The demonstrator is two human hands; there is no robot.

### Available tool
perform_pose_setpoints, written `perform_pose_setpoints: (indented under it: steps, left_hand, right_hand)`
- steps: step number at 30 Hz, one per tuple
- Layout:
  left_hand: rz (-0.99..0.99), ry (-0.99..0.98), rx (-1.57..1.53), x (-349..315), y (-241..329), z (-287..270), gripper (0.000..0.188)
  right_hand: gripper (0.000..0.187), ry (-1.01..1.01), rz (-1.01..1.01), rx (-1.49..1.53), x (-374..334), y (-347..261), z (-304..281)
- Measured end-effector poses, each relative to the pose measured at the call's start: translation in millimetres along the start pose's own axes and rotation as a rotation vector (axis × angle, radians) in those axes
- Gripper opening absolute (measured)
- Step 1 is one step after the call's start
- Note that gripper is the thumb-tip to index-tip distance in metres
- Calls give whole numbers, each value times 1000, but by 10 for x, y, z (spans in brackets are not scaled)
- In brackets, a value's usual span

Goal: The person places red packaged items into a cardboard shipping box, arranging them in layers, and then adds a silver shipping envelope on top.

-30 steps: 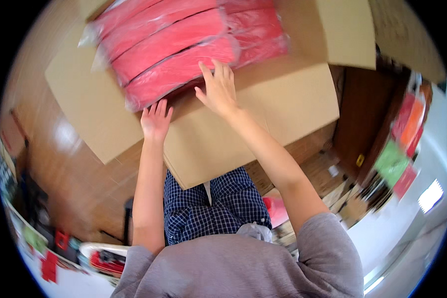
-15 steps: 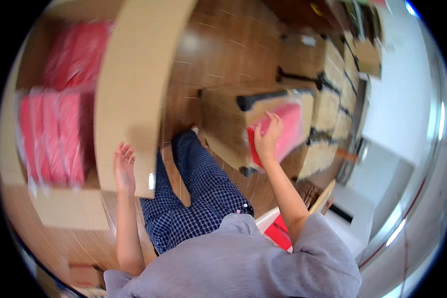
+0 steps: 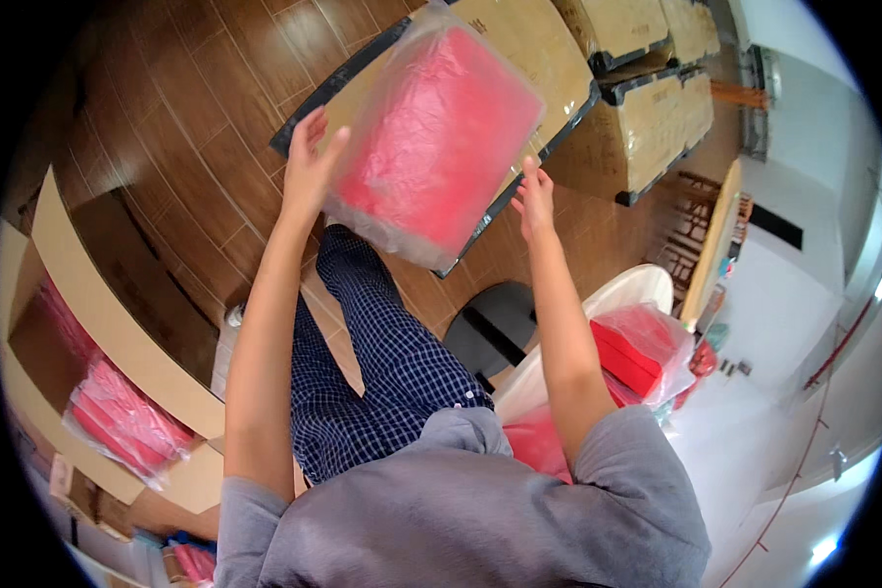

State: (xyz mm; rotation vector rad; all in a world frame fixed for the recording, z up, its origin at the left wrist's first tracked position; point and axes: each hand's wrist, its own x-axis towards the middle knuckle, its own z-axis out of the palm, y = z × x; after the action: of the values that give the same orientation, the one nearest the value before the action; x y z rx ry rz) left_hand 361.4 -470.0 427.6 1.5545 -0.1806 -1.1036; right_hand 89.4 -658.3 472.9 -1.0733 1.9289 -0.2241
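A flat red package in a clear plastic bag (image 3: 431, 137) lies on top of a taped cardboard box with black edging (image 3: 551, 73), ahead of me. My left hand (image 3: 311, 162) is at the package's left edge, fingers and thumb spread apart. By its lower right edge is my right hand (image 3: 534, 201), fingers raised and partly bent, with nothing seen in its grasp. Whether either hand touches the plastic is hard to tell. What is inside the bag shows only as red through the cloudy film.
At left stands an open carton (image 3: 118, 314) holding red bagged packs (image 3: 127, 421). More taped boxes (image 3: 647, 127) stand at the far right. Close on my right, a round pale table (image 3: 642, 284) bears red bagged items (image 3: 632, 353), beside a dark stool (image 3: 495, 328).
The view has turned right, taking the open carton farther left. My left hand has moved from the carton flap to the red package. My right hand has come off the package's top to its right side.
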Motion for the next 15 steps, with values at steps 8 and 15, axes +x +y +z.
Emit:
perform_pose_setpoints:
  steps: [8,15]
  left_hand:
    - [-16,-199,608,512,-389,118,97]
    - [-186,-213,300,-143,-472,-82,79]
  right_hand:
    - [91,-168,-60,211,-57,513,992]
    - [64,-390,112,498,-303,1010,807]
